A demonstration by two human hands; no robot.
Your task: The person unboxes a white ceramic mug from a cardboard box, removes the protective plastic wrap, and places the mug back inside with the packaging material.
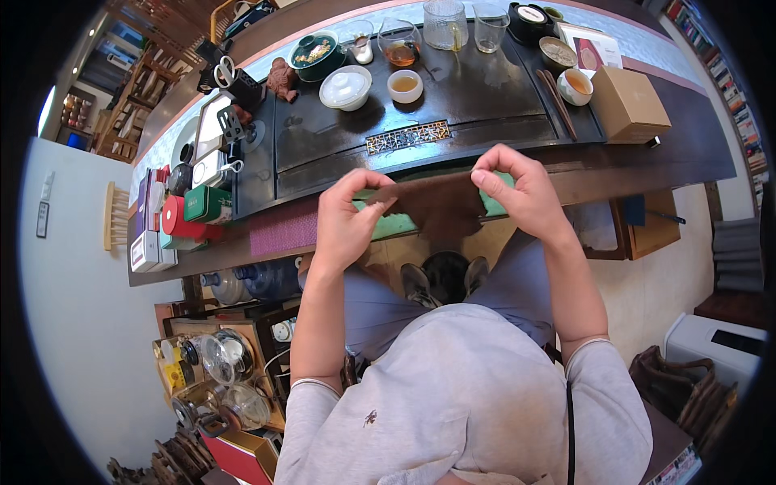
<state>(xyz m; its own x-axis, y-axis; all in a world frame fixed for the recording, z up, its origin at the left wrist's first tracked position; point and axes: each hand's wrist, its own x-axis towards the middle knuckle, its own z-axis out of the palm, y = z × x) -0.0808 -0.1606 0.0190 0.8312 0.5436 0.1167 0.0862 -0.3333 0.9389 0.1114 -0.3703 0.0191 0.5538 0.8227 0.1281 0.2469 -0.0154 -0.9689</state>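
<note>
A dark brown cloth hangs between my two hands at the near edge of the table. My left hand pinches its left corner between thumb and fingers. At the other upper corner, my right hand grips the cloth the same way. The lower part of the cloth droops in folds over the table edge. Beneath and behind it lies a green cloth or mat, partly hidden. Just beyond my hands is a dark tea tray with a patterned metal drain grate.
On the tray stand a white lidded gaiwan, a teacup, a green lidded bowl and several glass pitchers. A cardboard box sits at right. Tins and a purple mat lie left.
</note>
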